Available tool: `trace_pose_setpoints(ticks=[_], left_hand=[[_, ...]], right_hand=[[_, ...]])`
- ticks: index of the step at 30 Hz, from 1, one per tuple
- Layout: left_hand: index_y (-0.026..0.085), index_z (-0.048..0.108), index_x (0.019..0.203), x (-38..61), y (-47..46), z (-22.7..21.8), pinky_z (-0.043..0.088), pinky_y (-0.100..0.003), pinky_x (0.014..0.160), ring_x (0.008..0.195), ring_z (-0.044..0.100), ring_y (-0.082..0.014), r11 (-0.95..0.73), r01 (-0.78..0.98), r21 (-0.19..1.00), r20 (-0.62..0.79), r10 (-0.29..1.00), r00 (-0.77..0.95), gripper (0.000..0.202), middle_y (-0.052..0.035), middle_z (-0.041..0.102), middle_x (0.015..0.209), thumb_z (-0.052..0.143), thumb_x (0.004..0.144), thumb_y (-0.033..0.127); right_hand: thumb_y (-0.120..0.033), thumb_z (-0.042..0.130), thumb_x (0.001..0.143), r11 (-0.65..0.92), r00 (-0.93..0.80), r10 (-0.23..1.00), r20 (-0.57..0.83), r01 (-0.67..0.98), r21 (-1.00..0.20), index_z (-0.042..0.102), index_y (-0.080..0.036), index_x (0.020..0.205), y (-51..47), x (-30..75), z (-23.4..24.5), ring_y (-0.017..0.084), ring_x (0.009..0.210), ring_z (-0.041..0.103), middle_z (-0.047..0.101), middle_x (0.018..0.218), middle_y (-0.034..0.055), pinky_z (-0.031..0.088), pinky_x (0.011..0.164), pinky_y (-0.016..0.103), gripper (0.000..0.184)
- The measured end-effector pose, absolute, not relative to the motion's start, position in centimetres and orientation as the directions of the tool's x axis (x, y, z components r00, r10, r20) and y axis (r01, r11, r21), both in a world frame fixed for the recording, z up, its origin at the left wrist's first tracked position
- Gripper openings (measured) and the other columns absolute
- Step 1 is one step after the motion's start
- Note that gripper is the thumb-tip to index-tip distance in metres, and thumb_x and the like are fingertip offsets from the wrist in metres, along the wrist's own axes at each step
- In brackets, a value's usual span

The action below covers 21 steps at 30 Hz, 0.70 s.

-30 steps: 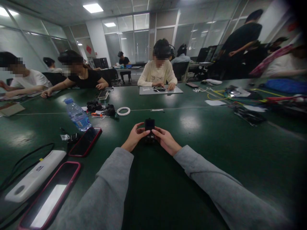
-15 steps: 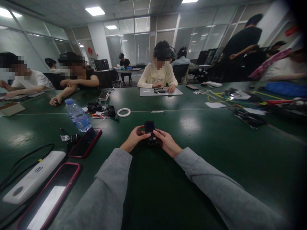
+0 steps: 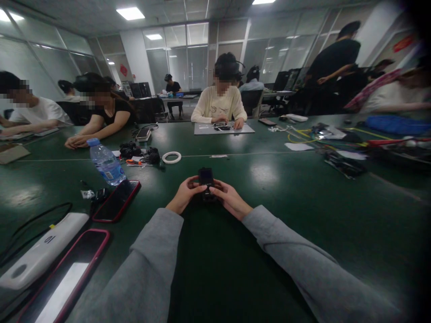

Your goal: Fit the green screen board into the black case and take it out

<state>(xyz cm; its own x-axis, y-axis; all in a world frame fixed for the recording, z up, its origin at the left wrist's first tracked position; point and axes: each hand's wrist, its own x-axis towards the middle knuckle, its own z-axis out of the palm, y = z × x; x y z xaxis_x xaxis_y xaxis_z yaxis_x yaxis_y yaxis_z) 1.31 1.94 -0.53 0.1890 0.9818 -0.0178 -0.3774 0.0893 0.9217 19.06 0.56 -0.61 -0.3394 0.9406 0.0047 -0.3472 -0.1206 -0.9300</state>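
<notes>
A small black device point(image 3: 205, 177) stands upright on the dark green table point(image 3: 269, 215), straight ahead of me. My left hand point(image 3: 183, 195) grips it from the left, thumb and fingers curled against its side. From the right, my right hand point(image 3: 229, 199) pinches its lower part with bent fingers. Both arms are in grey sleeves and rest on the table. The bottom of the device is hidden between my fingers.
Left of my arms lie two red-edged phones point(image 3: 116, 201) point(image 3: 67, 278), a white power bank point(image 3: 37, 255) with a black cable, and a water bottle point(image 3: 106, 162). A white ring point(image 3: 171, 157) and black parts lie farther back. People sit across; tools crowd the right side.
My hands and the device have barely shifted. The person in black at the left pulled an outstretched arm back and now rests both hands together on the table.
</notes>
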Motion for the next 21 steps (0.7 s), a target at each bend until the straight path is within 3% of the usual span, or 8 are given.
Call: trace_pose_setpoints(ticks=[6,21], left_hand=[[0.013,0.052,0.116,1.3,1.94,-0.62,0.044,-0.038,0.09,0.087,0.063,-0.0184,0.099,-0.366,0.925,-0.022,0.978,0.209,0.065,-0.0073,0.066,0.091,0.081,0.058,0.019],[0.015,0.051,0.116,1.25,1.89,-0.89,0.043,-0.035,0.085,0.083,0.06,-0.0156,0.039,-0.288,0.957,0.027,0.974,0.224,0.064,-0.002,0.061,0.082,0.08,0.059,0.02]], right_hand=[[-0.029,0.077,0.068,-0.159,-0.331,0.943,-0.022,-0.392,-0.906,0.052,-0.019,0.123,0.48,19.13,-0.43,0.016,0.103,0.054,0.057,0.11,0.0061,0.045,0.09,0.027,0.061],[-0.032,0.076,0.067,-0.099,-0.297,0.955,-0.005,-0.303,-0.948,0.05,-0.021,0.125,0.46,19.14,-0.74,0.019,0.105,0.054,0.057,0.11,0.0064,0.045,0.092,0.033,0.065]])
